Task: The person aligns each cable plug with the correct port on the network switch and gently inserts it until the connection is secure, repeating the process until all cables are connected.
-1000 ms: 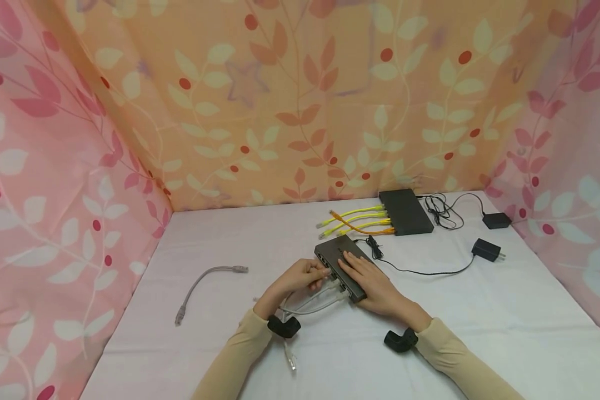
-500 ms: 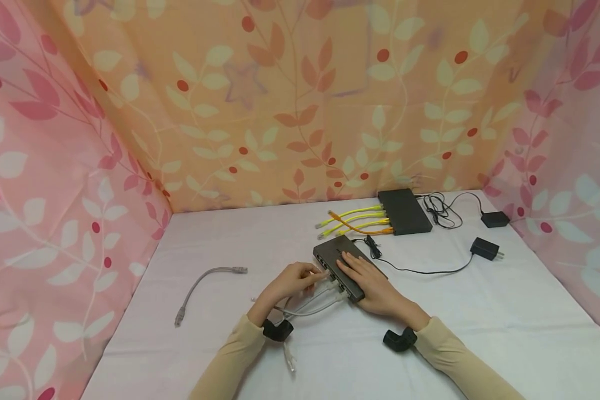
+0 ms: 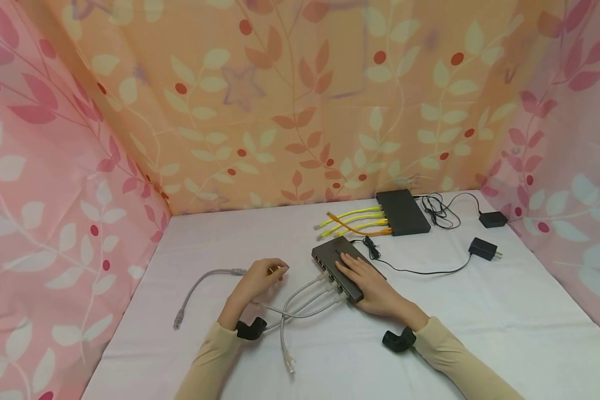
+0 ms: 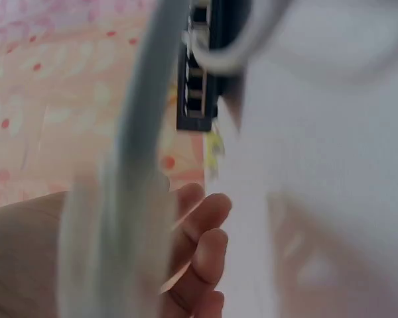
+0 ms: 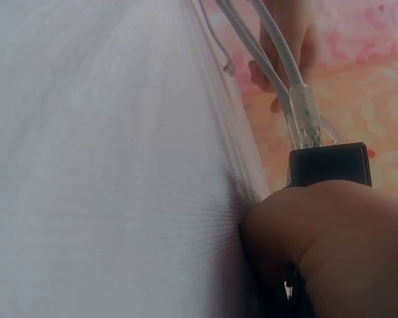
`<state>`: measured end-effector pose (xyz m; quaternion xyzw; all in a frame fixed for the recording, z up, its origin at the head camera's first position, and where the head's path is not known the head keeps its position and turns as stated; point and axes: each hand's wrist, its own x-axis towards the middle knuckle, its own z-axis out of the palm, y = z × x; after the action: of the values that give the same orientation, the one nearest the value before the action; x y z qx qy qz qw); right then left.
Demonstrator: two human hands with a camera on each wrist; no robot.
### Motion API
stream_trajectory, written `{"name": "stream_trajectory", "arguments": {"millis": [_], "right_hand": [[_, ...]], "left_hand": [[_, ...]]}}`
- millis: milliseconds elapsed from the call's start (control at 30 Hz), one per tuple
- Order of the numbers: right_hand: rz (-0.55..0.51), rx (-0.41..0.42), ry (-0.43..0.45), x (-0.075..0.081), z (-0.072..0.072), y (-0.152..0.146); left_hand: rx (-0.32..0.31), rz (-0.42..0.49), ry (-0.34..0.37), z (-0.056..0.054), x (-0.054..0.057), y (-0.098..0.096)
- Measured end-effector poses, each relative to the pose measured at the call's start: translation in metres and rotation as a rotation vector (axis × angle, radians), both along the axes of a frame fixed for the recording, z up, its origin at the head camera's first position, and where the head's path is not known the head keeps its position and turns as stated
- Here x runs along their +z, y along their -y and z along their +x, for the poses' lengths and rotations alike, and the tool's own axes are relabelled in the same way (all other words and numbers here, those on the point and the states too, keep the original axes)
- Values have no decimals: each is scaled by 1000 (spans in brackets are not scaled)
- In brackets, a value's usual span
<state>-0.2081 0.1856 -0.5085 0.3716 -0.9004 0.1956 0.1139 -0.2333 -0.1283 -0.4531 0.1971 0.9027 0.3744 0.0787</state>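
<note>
My right hand (image 3: 367,280) lies over the dark network switch (image 3: 336,248), fingers extended across its top. In the right wrist view, the thumb bends around the end of the switch (image 5: 331,162). Several grey network cables (image 3: 305,317) run from ports on the left side of the switch and cross on the table. My left hand (image 3: 260,276) is left of the switch, fingers loosely curled with nothing visible between them. It is near one end of a loose grey cable (image 3: 210,273). A blurred cable crosses in front of the left hand (image 4: 202,245) in the left wrist view.
Behind stands a second black box (image 3: 404,213) with yellow cables (image 3: 360,210) and an orange cable (image 3: 352,227) plugged in. Two black power adapters (image 3: 483,249) lie at the right with their cords. Patterned cloth (image 3: 260,111) hangs around the white tabletop (image 3: 405,366).
My left hand has let go at the switch's ports and moved left toward the loose grey cable, leaving the plugged-in cables more exposed. The right hand has stayed on the switch.
</note>
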Motion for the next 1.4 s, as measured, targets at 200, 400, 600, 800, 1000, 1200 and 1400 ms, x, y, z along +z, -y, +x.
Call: {"name": "stream_trajectory", "arguments": {"millis": [200,400,600,800,1000,1200,1400], "right_hand": [[-4,4,-1,-2,-1,-1],[-3,-5,4,-3,-1,-1],[-10,-8,14,-3,-1,-1],[-9,-19,15,-2,0,-1],[-13,-17,4,-3,-1,-1],[-23,-8,7,-2,-1,0],[-18,-7,30,-1,-1,0]], "left_hand": [[49,-57,-95,-3,0,25],[85,-96,-157,-6,-1,52],[81,-141,-163,-8,-9,74],[113,-258,-211,-8,-16,91],[172,-345,-200,-11,-20,102],[197,-366,-218,-16,-23,105],[185,-361,-233,-17,-24,103]]}}
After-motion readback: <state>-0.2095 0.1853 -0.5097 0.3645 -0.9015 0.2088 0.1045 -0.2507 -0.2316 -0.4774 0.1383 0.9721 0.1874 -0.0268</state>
